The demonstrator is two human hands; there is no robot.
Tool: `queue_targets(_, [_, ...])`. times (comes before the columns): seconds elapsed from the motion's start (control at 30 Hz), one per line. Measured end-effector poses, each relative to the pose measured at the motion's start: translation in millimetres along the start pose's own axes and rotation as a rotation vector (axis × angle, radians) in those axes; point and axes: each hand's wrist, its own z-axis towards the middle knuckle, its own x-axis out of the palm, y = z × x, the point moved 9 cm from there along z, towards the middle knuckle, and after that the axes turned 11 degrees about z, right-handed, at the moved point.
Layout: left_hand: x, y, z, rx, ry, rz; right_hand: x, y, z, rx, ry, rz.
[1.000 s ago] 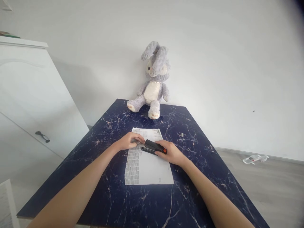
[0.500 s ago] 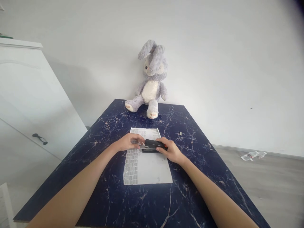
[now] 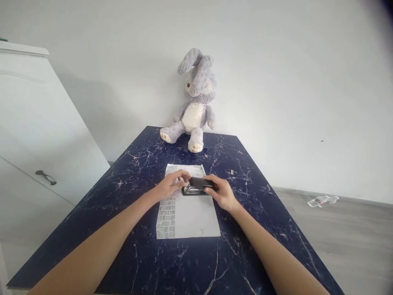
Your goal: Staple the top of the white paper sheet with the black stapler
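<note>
A black stapler (image 3: 196, 183) is held just over the printed paper (image 3: 196, 221), its upper arm raised from its base at the left end. My right hand (image 3: 222, 191) is closed around the stapler's right end, thumb in front and fingers over the top. At the stapler's left end is my left hand (image 3: 170, 185), its fingers curved and thumb apart from the forefinger. Its fingertips are at or very near the stapler's tip; contact is hard to make out. The paper lies flat, with a patterned grey band along its left side.
A grey plush rabbit (image 3: 196, 98) sits at the far end of the dark blue marbled table (image 3: 153, 262), against the wall. A small pale piece (image 3: 231, 172) lies right of the paper. A white cabinet (image 3: 39, 123) stands at left; a clear plastic bottle (image 3: 322, 200) lies on the floor.
The silver strip that showed between my left fingers and the stapler no longer sticks out. My left hand has shifted closer to the stapler's tip. The view has moved slightly.
</note>
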Motion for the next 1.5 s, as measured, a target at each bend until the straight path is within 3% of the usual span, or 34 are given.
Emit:
queue_targets(0.13, [15.0,10.6,-4.1,-0.055,0.137,0.319,-59.6,-24.6,-0.4,0.045,-0.212,-0.173])
queue_targets(0.23, [26.7,16.0,-8.2,-0.024,0.249,0.496,-90.0,-42.5,-2.9,0.124,-0.217,-0.280])
queue_targets(0.33, [29.8,19.6,-9.4,-0.016,0.273,0.543,-100.1,-50.2,-4.7,0.182,-0.166,-0.326])
queue_targets(0.5, [31.9,15.5,-10.8,-0.011,0.308,0.566,-85.4,-46.8,-3.4,0.186,-0.025,-0.274])
queue_targets(0.83, [45.0,-0.1,-13.7,0.069,0.384,0.472,-55.3,-35.7,0.9,0.131,0.090,-0.272])
queue_targets(0.9, [43.5,1.2,-12.8,0.066,0.353,0.445,-53.4,-20.4,3.7,0.087,0.030,-0.294])
queue_targets(1.0, [42.9,4.5,-12.9,0.058,0.335,0.431,-58.8,14.2,6.2,-0.036,-0.230,-0.407])
queue_targets(1.07, [43.5,5.4,-13.3,0.059,0.336,0.432,-49.0,28.6,7.1,-0.086,-0.309,-0.500])
queue_targets(1.23, [41.8,4.2,-12.5,0.084,0.289,0.428,23.8,6.2,15.4,-0.054,0.037,-0.756])
queue_targets(1.3, [41.6,4.3,-12.3,0.088,0.284,0.441,42.1,-4.3,15.1,-0.046,0.120,-0.851])
queue_targets(1.4, [41.3,3.2,-12.7,0.087,0.298,0.462,48.5,-6.8,15.0,-0.036,0.168,-0.894])
queue_targets(1.5, [39.6,0.9,-13.3,0.080,0.314,0.455,32.0,1.2,14.3,-0.032,0.171,-0.825])
